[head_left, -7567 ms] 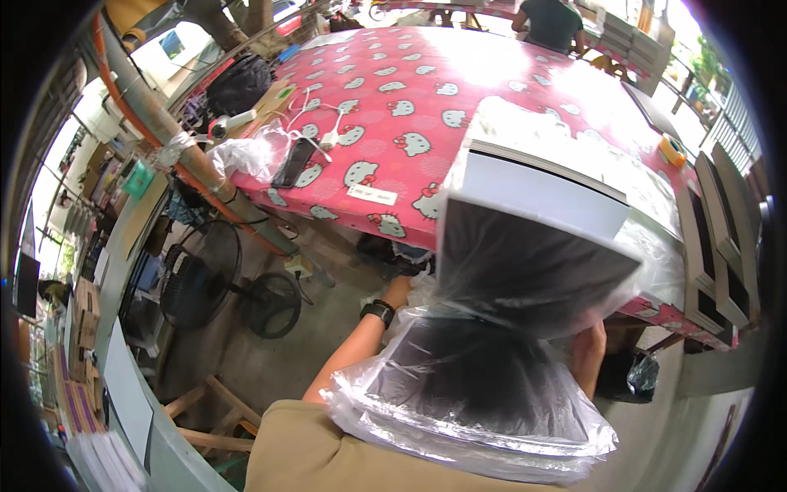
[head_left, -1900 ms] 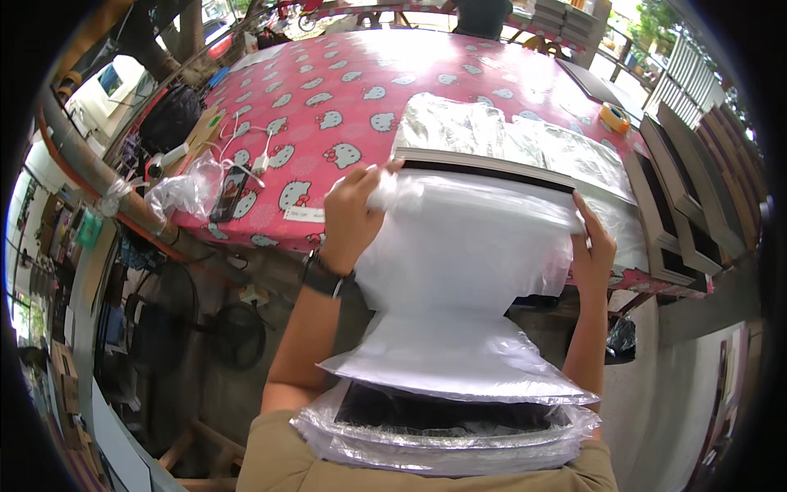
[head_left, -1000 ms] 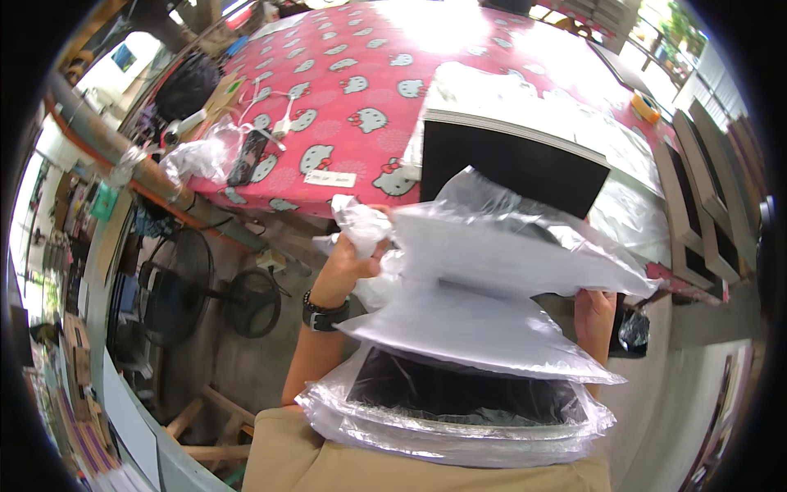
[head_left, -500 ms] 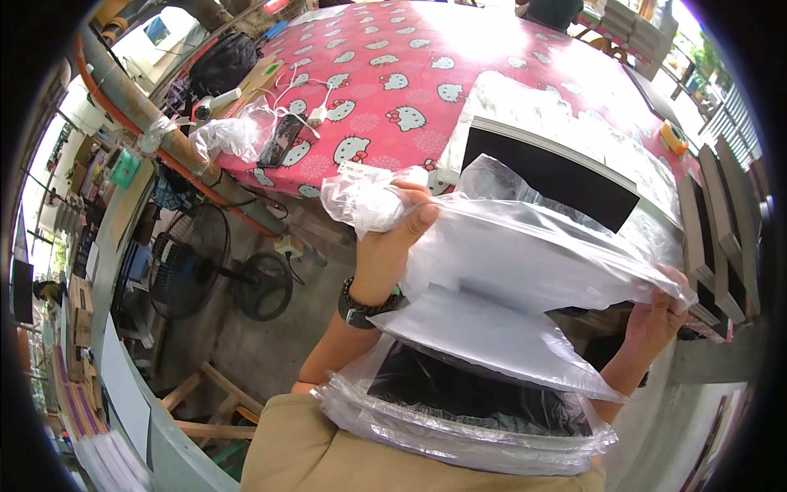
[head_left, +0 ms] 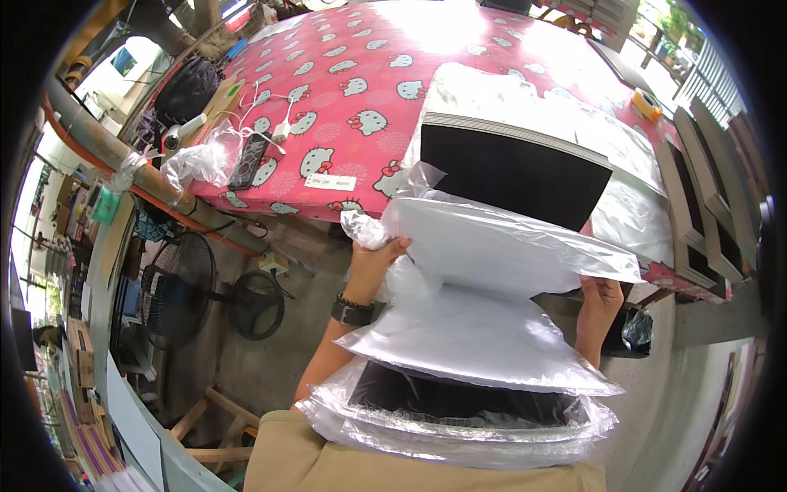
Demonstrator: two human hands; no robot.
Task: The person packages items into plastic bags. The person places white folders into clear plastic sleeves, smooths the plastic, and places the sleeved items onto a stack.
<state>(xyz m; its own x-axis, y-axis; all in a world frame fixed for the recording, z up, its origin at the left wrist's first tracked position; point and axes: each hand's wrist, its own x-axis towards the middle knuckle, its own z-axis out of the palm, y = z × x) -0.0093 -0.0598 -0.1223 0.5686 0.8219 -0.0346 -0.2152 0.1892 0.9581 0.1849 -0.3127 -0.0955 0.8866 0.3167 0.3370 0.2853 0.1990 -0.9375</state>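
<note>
A flat white piece wrapped in clear plastic is held up tilted between my two hands, in front of the table edge. My left hand is closed on its left end, thumb on top, with bunched plastic beside the fingers. My right hand grips the lower edge at the right end, its fingers partly hidden. Below, on my lap, lies a stack of plastic-wrapped flat pieces, white on top and black showing through underneath. Just beyond the held piece, a stack of black boards with pale edges rests on the table.
The table has a pink patterned cover. On it are clear plastic sheeting, a white label strip, a phone, a white cable and a tape roll. Grey boards stand at right; a fan stands left.
My hands have come lower and closer together. The wrapped piece shows a smoother, broader white face, and the label strip on the table is now uncovered. The view has shifted slightly.
</note>
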